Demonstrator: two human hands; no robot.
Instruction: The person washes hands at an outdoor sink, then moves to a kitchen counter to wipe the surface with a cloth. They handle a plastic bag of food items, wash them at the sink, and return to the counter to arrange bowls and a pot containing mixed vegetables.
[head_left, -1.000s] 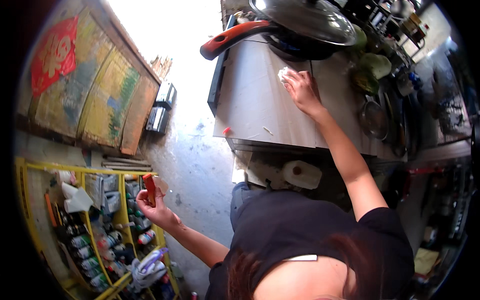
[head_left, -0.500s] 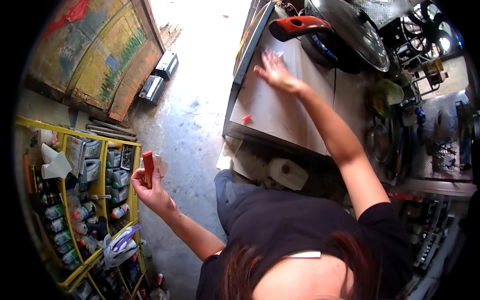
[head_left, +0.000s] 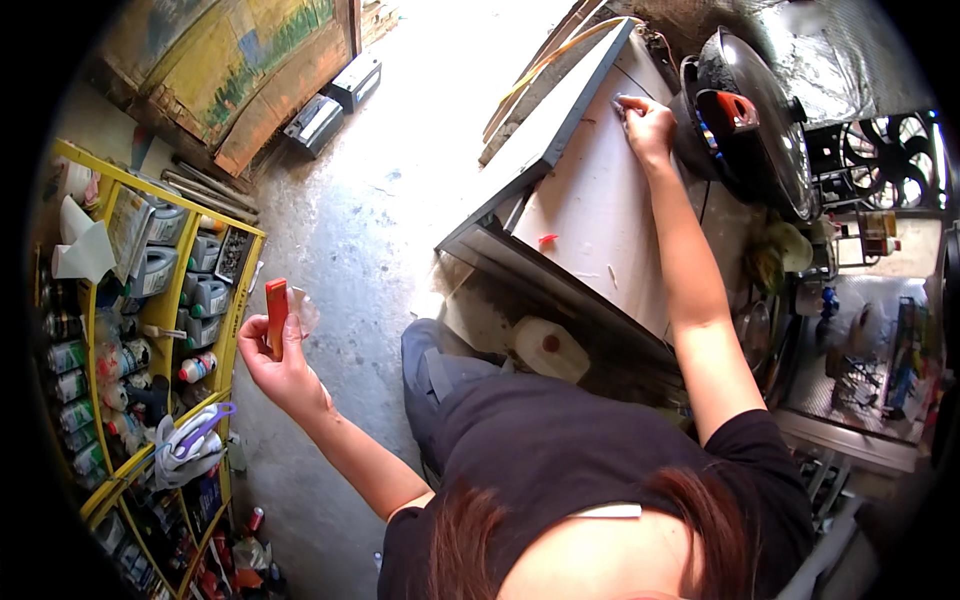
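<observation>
My left hand (head_left: 285, 368) is raised over the floor at the left, its fingers closed round a flat orange-red bar (head_left: 277, 305). A crumpled piece of clear plastic (head_left: 306, 312) sticks out beside the bar in the same hand. My right arm reaches forward over the white tabletop (head_left: 585, 220). There my right hand (head_left: 650, 132) is closed near the far end, beside the pan. A small greyish bit (head_left: 620, 104) shows at its fingertips; its kind cannot be made out. Closer to me on the tabletop lies a small red scrap (head_left: 547, 239).
A large lidded black pan (head_left: 755, 140) stands right of my right hand. Beneath the table sits a whitish plastic jug (head_left: 552, 348). Yellow shelving (head_left: 250, 262) with bottles lines the left side. Two dark batteries (head_left: 318, 125) rest on the floor near a painted board (head_left: 240, 60).
My right hand lay flat with fingers spread on the tabletop; now its fingers are closed. The view has swung, shifting the table and pan rightward. My left hand keeps hold of the orange-red bar.
</observation>
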